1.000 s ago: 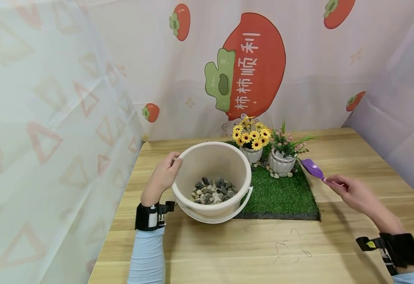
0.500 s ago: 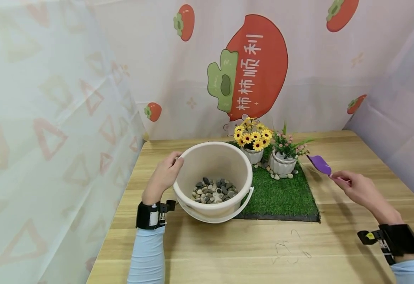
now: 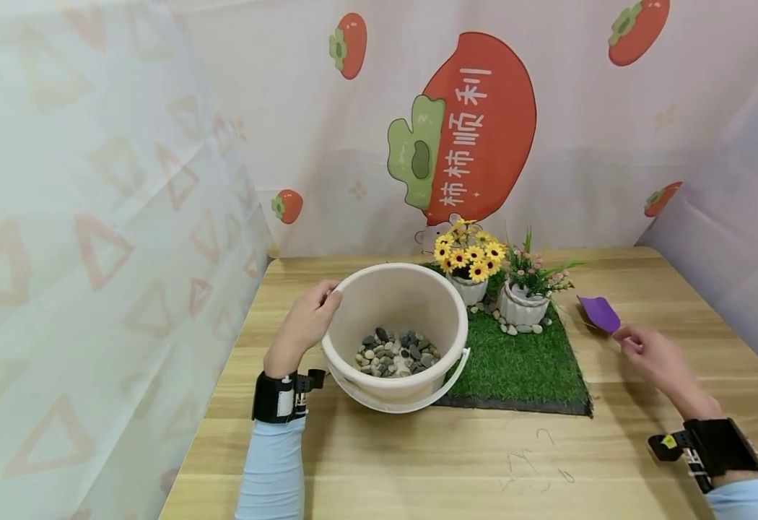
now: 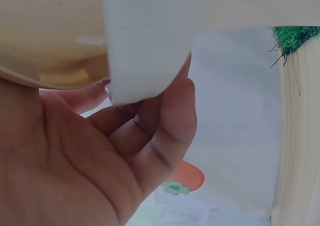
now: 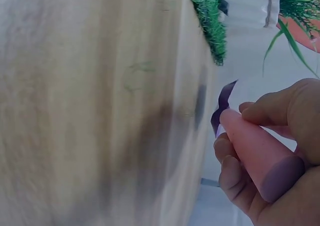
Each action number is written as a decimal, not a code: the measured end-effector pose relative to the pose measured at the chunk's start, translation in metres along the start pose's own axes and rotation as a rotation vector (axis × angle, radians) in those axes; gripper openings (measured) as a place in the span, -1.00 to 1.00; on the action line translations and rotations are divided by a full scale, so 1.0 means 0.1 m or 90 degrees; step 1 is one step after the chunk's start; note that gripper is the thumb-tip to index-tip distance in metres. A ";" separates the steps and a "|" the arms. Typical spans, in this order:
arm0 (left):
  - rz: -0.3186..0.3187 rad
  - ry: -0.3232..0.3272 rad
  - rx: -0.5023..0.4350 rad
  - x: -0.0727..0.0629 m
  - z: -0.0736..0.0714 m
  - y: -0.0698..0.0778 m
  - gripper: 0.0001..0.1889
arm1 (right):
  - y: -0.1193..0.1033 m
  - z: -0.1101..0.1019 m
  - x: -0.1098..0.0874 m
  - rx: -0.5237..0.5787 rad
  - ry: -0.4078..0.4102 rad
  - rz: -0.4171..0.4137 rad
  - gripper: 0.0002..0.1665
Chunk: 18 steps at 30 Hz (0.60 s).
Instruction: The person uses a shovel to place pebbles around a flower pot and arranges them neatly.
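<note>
A cream bucket (image 3: pixel 395 390) with pebbles (image 3: pixel 397 354) on its floor stands on the table, its white handle hanging down in front. My left hand (image 3: pixel 304 321) grips the bucket's left rim; in the left wrist view the fingers (image 4: pixel 175 111) curl up around the rim's edge. To the right of the grass mat, my right hand (image 3: pixel 661 365) holds a small garden trowel (image 3: pixel 600 314) with a purple blade. In the right wrist view its pink handle (image 5: pixel 255 151) lies between thumb and fingers, and the blade is seen edge-on close to the table.
A square of artificial grass (image 3: pixel 522 368) lies right of the bucket. On it stand a white pot (image 3: pixel 470 290) of yellow flowers and another white pot (image 3: pixel 523 305) of pink flowers, ringed by pebbles. A printed curtain (image 3: pixel 327 144) hangs behind the table (image 3: pixel 470 462).
The right hand has drawn the trowel slightly right and down, away from the pink-flower pot. The left hand stays on the bucket's rim. The head view has shifted a little.
</note>
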<state>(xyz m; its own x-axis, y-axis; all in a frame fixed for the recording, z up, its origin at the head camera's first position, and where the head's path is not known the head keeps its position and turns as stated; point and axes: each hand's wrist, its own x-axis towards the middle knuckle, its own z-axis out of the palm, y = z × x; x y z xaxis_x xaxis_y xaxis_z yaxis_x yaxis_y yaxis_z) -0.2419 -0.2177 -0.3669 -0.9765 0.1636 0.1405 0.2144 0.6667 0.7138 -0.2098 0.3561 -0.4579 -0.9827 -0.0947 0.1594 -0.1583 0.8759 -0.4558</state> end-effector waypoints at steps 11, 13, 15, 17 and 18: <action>0.016 0.047 0.066 -0.04 -0.01 0.04 -0.56 | 0.09 0.10 -0.01 0.019 -0.001 -0.016 -0.81; 0.025 0.080 0.093 -0.05 -0.02 0.07 -0.56 | 0.10 0.11 -0.01 0.020 0.005 -0.024 -0.83; 0.035 0.108 0.108 -0.06 -0.03 0.10 -0.57 | 0.10 0.11 0.00 0.020 0.009 -0.036 -0.85; 0.042 0.112 0.114 -0.07 -0.04 0.14 -0.58 | 0.10 0.12 0.00 0.017 0.011 -0.046 -0.85; 0.046 0.108 0.117 -0.08 -0.05 0.16 -0.59 | 0.10 0.12 -0.01 0.016 0.009 -0.048 -0.85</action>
<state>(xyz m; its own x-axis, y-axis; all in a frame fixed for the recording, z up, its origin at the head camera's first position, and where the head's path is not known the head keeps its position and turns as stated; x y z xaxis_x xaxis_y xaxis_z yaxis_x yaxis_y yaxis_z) -0.2307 -0.2114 -0.3531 -0.9453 0.1015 0.3100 0.2687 0.7812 0.5635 -0.2113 0.3594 -0.4730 -0.9666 -0.1529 0.2058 -0.2339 0.8546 -0.4636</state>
